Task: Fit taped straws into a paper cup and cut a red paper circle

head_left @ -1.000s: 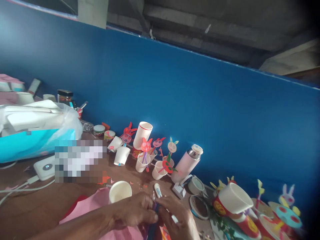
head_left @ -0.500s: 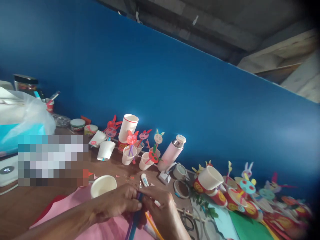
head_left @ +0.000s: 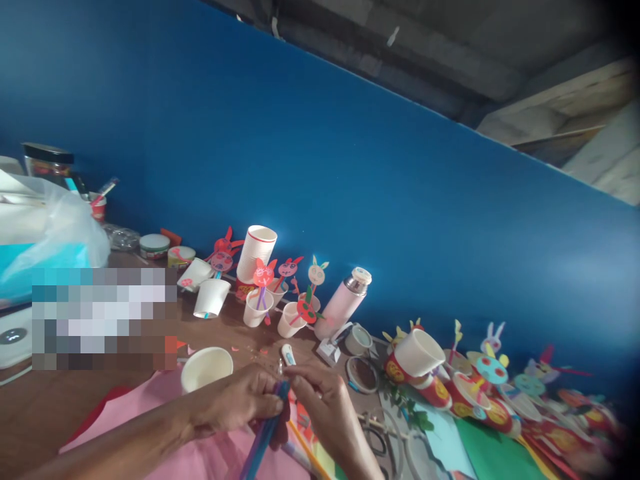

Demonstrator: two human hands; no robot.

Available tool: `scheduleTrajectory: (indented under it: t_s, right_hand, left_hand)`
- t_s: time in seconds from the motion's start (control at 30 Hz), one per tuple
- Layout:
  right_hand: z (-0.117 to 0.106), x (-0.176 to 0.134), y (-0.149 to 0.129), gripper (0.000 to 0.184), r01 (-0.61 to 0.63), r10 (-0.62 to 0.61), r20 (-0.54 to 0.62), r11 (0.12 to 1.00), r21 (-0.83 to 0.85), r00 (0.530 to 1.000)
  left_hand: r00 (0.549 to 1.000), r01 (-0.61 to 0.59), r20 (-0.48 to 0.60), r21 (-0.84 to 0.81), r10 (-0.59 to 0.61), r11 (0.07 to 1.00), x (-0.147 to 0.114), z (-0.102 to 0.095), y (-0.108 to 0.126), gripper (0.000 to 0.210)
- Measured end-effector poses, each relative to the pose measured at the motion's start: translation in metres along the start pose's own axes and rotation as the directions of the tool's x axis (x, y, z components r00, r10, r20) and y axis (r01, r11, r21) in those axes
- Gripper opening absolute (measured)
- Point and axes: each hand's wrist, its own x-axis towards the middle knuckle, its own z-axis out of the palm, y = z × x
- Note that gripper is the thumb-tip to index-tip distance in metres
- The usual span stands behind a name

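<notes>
A long blue straw-like piece (head_left: pixel 263 443), with a purple tint along it, slants up from the bottom edge. My left hand (head_left: pixel 245 400) is closed around its upper part, thumb pressed on the front. At its top end, the bent fingers of my right hand (head_left: pixel 325 407) pinch together beside my left fingertips. A tiny shiny bit shows just above the fingers, too small to name. Below both hands lies pink paper (head_left: pixel 160 427). Just behind my left wrist stands a white paper cup (head_left: pixel 207 367). Under my right hand there is an orange stick (head_left: pixel 310 453).
Paper cups with paper rabbit heads (head_left: pixel 264 272) stand at the back, near a pink thermos (head_left: pixel 343 303). Red cups (head_left: pixel 440 393), a tape roll (head_left: pixel 363 375) and green paper (head_left: pixel 493 450) lie to the right. A plastic bag (head_left: pixel 75 220) is at left.
My right hand has lifted slightly off the blue piece, showing more of its top end. The blue piece's lower end has swung a little left. Colourful paper shows more beneath my right hand.
</notes>
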Motion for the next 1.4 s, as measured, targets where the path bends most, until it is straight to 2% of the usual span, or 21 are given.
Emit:
scheduleTrajectory:
  t_s: [0.23,0.37,0.57,0.7,0.77,0.9,1.1,1.4]
  right_hand:
    - [0.009,-0.001,0.001,0.024,0.029,-0.03,0.0,0.99,-0.139,1.0]
    - [0.009,-0.002,-0.001,0.022,0.008,-0.009,-0.006,0.988,-0.155,1.0]
    - [0.003,0.0,0.001,0.014,-0.018,0.017,-0.014,0.999,-0.033,1.0]
    - [0.001,0.005,0.014,0.01,-0.061,0.067,-0.035,0.988,0.142,0.997]
    - [0.001,0.006,0.019,0.009,-0.064,0.076,-0.066,0.985,0.161,0.995]
    - [0.001,0.007,0.02,0.008,-0.041,0.055,-0.105,0.991,0.131,0.993]
    - [0.0,0.005,0.015,0.011,0.007,-0.001,-0.102,0.998,0.06,0.995]
    - [0.001,0.006,0.015,0.009,0.037,-0.042,-0.143,0.999,-0.039,0.989]
  left_hand:
    - [0.999,0.046,0.0,-0.023,-0.046,0.999,-0.002,0.007,0.004,0.025]
    - [0.999,0.039,0.003,-0.033,-0.039,0.999,-0.004,0.009,0.006,0.023]
    - [1.0,-0.014,0.026,-0.105,0.017,0.994,-0.005,0.007,0.012,0.018]
    - [0.998,-0.065,0.003,-0.164,0.067,0.984,0.001,0.006,0.004,0.03]
    - [0.997,-0.081,-0.014,-0.213,0.079,0.974,0.005,0.007,-0.002,0.039]
    - [0.999,-0.05,-0.025,-0.333,0.044,0.942,0.008,0.01,-0.006,0.04]
    - [0.998,0.049,-0.019,-0.425,-0.063,0.904,0.002,0.016,0.003,0.033]
    - [0.998,0.021,-0.045,-0.401,-0.043,0.916,0.002,0.014,0.006,0.037]
